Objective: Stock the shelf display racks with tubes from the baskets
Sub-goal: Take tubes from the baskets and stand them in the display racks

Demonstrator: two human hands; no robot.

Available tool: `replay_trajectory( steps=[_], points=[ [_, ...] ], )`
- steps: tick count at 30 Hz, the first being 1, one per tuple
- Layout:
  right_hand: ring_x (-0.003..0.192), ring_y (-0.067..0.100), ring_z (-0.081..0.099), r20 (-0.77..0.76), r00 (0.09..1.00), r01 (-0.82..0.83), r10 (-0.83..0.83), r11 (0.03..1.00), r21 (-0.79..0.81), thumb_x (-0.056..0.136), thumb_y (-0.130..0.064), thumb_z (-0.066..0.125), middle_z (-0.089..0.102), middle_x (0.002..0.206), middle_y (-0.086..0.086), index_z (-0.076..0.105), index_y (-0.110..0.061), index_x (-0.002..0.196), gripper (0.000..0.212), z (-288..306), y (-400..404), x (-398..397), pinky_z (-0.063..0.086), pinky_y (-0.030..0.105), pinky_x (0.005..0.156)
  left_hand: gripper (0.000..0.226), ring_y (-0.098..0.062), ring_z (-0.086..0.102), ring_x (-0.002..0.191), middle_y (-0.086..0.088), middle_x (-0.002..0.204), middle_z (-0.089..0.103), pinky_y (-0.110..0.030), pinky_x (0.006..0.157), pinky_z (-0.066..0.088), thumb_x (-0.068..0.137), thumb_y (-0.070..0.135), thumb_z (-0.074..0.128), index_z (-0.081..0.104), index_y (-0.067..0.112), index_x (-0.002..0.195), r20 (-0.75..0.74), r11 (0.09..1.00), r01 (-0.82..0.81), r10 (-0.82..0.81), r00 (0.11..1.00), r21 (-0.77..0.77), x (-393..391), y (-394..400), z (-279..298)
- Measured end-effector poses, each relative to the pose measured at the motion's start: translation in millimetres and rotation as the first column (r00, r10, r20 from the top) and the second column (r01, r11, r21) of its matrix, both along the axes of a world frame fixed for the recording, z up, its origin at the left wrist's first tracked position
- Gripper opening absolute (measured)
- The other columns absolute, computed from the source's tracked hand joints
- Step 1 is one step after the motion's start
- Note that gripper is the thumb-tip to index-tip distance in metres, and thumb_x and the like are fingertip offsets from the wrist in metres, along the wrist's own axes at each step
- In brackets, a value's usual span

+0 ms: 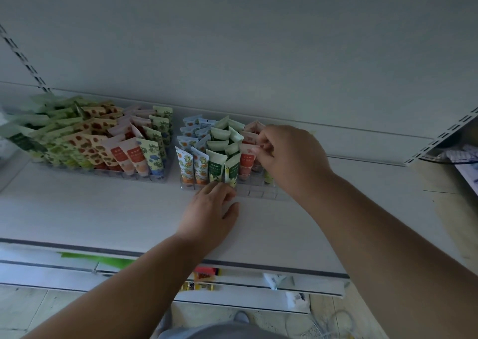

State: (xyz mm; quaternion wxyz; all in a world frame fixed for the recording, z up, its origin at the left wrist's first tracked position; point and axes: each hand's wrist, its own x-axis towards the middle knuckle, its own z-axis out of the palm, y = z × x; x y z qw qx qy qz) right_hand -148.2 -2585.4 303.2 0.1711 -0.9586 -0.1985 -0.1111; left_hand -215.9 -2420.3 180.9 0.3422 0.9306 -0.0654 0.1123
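Two clear plastic display racks stand on the white shelf [103, 209]. The left rack [144, 177] is packed with tubes in green, brown-spotted, pink and blue patterns. The right rack [254, 192] holds orange-print, green and pink tubes, with vacant slots at its front right. My right hand [287, 157] pinches the flat top of a pink tube [245, 161] in the right rack's pink column. My left hand [209, 214] rests on the shelf, its fingers curled against the rack's front edge below a green tube [231, 172].
A white back panel rises behind the racks, and a perforated shelf bracket [439, 137] angles off at the right. Below the shelf's front lip [77, 248] lie small packets and a green strip. The baskets are out of view.
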Motion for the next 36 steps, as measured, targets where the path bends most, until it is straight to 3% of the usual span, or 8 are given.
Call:
replay_trajectory(
  steps=[7,15,17,21,23,31,33,36],
  points=[
    [0.064,0.008,0.046,0.072,0.977,-0.214,0.203,0.951,0.224,0.084,-0.026,0.070,0.056,0.080,-0.006,0.060,-0.016,0.093,0.016,8,32,-36,0.045,0.027,0.059,0.014,-0.008,0.052,0.082,0.012,0.089,0.054,-0.032,0.070,0.051,0.084,0.034,0.056,0.058,0.024,0.093,0.027,0.999,0.008,-0.007,1.000,-0.034,-28,25,29],
    [0.068,0.006,0.049,0.101,0.944,-0.330,0.314,0.888,0.320,0.086,-0.030,0.069,0.055,0.078,-0.009,0.061,-0.020,0.090,0.014,17,160,-69,0.046,0.028,0.059,0.014,-0.007,0.057,0.082,0.013,0.090,0.056,-0.032,0.070,0.052,0.086,0.032,0.056,0.060,0.024,0.097,0.134,0.987,-0.161,0.162,0.978,-0.021,-74,164,66],
    [0.068,0.006,0.049,0.104,0.939,-0.342,0.326,0.875,0.343,0.086,-0.030,0.069,0.055,0.077,-0.009,0.062,-0.020,0.089,0.012,19,207,-78,0.046,0.028,0.061,0.012,-0.005,0.056,0.081,0.012,0.089,0.057,-0.028,0.071,0.050,0.087,0.028,0.057,0.062,0.021,0.096,0.160,0.979,-0.201,0.202,0.966,-0.022,-86,212,73],
    [0.066,0.007,0.054,0.089,0.938,-0.340,0.334,0.847,0.408,0.085,-0.030,0.070,0.058,0.077,-0.009,0.063,-0.022,0.091,0.012,20,313,-98,0.048,0.027,0.062,0.010,0.002,0.052,0.083,0.016,0.087,0.056,-0.006,0.072,0.039,0.085,0.025,0.061,0.063,0.023,0.094,0.161,0.957,-0.289,0.289,0.944,-0.021,-117,318,91],
    [0.068,0.007,0.056,0.074,0.935,-0.344,0.346,0.837,0.425,0.085,-0.031,0.070,0.060,0.079,-0.009,0.063,-0.023,0.091,0.013,21,364,-105,0.050,0.028,0.063,0.009,0.003,0.052,0.084,0.019,0.085,0.054,-0.004,0.072,0.037,0.085,0.023,0.061,0.063,0.024,0.093,0.172,0.943,-0.332,0.330,0.928,-0.018,-133,367,103],
    [0.071,0.009,0.057,-0.045,0.912,-0.373,0.408,0.870,0.323,0.086,-0.028,0.069,0.060,0.079,-0.007,0.063,-0.021,0.090,0.010,29,493,-83,0.046,0.024,0.064,0.010,0.011,0.051,0.087,0.021,0.086,0.055,0.000,0.074,0.034,0.086,0.017,0.065,0.064,0.022,0.094,0.172,0.921,-0.385,0.390,0.904,-0.064,-141,476,126],
    [0.078,0.015,0.058,-0.139,0.902,-0.379,0.410,0.902,0.206,0.088,-0.026,0.066,0.062,0.085,-0.004,0.064,-0.019,0.094,0.010,17,519,-56,0.045,0.025,0.067,0.010,0.013,0.051,0.086,0.020,0.086,0.056,0.001,0.074,0.034,0.086,0.017,0.064,0.064,0.022,0.094,0.172,0.914,-0.398,0.406,0.897,-0.082,-132,490,122],
    [0.084,0.021,0.060,-0.390,0.856,-0.412,0.339,0.903,-0.120,0.091,-0.023,0.059,0.062,0.100,0.003,0.060,-0.020,0.107,0.017,-3,552,-23,0.054,0.035,0.075,0.012,0.013,0.051,0.086,0.022,0.086,0.055,0.000,0.074,0.036,0.086,0.015,0.065,0.064,0.023,0.094,0.143,0.915,-0.393,0.403,0.904,-0.096,-121,503,117]
  ],
)
